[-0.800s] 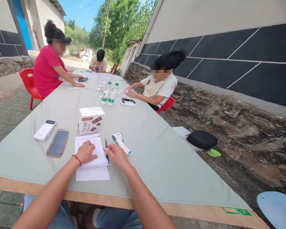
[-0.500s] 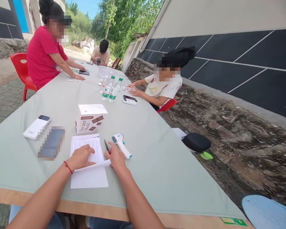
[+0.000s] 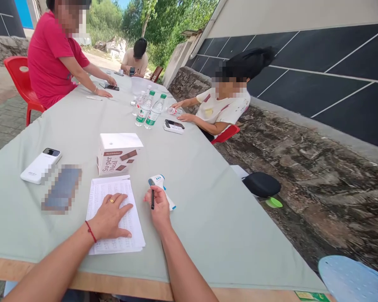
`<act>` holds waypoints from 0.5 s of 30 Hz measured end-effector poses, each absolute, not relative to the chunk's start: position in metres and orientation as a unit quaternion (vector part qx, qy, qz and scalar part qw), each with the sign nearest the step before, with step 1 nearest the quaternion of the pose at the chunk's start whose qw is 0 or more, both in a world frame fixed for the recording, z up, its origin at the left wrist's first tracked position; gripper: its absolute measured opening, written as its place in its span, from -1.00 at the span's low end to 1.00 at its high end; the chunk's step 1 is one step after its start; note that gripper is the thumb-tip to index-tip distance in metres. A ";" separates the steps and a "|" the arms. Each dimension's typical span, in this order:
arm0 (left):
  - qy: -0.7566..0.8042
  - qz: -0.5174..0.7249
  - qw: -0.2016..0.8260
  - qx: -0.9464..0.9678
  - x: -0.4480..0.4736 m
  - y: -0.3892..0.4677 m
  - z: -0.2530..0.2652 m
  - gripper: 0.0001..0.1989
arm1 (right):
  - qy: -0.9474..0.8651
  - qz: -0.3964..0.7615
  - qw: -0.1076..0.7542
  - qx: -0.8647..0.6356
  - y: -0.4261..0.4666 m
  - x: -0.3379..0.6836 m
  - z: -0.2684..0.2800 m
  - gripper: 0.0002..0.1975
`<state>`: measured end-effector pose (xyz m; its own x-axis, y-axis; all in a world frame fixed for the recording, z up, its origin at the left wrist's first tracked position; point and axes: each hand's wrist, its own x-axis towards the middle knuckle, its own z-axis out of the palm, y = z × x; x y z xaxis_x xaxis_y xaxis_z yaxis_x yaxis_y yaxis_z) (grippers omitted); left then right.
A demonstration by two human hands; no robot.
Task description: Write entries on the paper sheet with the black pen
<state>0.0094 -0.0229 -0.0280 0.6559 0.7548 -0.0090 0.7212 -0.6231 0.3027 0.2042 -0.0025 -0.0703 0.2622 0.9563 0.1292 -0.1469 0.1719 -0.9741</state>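
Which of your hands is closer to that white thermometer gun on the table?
Right. The right hand, holding a pen, lies against the thermometer; the left hand rests flat on the paper, farther left.

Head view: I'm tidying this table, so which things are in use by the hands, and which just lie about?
In use: left hand flat on paper sheets; right hand holding pen.
Lying about: thermometer, Super Meal box, power bank, water bottles.

Blurred flat object [image 3: 61,188] beside printed sheet [image 3: 113,191]

White printed sheets [image 3: 113,197] flat on the table, black pen [image 3: 152,199] upright between fingers [image 3: 156,195]
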 end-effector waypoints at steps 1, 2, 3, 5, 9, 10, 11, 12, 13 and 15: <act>0.410 0.054 0.143 0.899 0.009 -0.022 -0.028 -0.16 | -0.429 0.430 0.639 -0.471 -0.004 0.203 -0.070 -0.79; 0.411 0.047 0.147 0.899 0.008 -0.022 -0.028 -0.15 | -0.431 0.431 0.640 -0.467 -0.005 0.201 -0.070 -0.78; 0.411 0.038 0.153 0.898 0.007 -0.022 -0.028 -0.15 | -0.432 0.434 0.640 -0.464 -0.006 0.200 -0.070 -0.74; 0.411 0.022 0.165 0.896 0.007 -0.021 -0.026 -0.17 | -0.426 0.443 0.639 -0.463 -0.005 0.198 -0.071 -0.63; 0.414 -0.019 0.173 0.893 0.017 -0.021 -0.016 -0.21 | -0.418 0.482 0.600 -0.483 0.008 0.191 -0.068 -0.52; 0.419 -0.033 0.170 0.892 0.022 -0.022 -0.013 -0.22 | -0.424 0.493 0.579 -0.492 0.013 0.190 -0.067 -0.55; 0.424 -0.046 0.166 0.889 0.027 -0.022 -0.010 -0.23 | -0.428 0.499 0.562 -0.502 0.018 0.188 -0.066 -0.60; 0.430 -0.058 0.163 0.886 0.032 -0.023 -0.008 -0.24 | -0.428 0.500 0.553 -0.511 0.021 0.187 -0.066 -0.66; 0.435 -0.066 0.160 0.884 0.036 -0.024 -0.007 -0.25 | -0.425 0.497 0.553 -0.517 0.024 0.185 -0.066 -0.72; 0.434 -0.073 0.161 0.883 0.040 -0.024 -0.008 -0.20 | -0.413 0.484 0.572 -0.518 0.026 0.183 -0.068 -0.78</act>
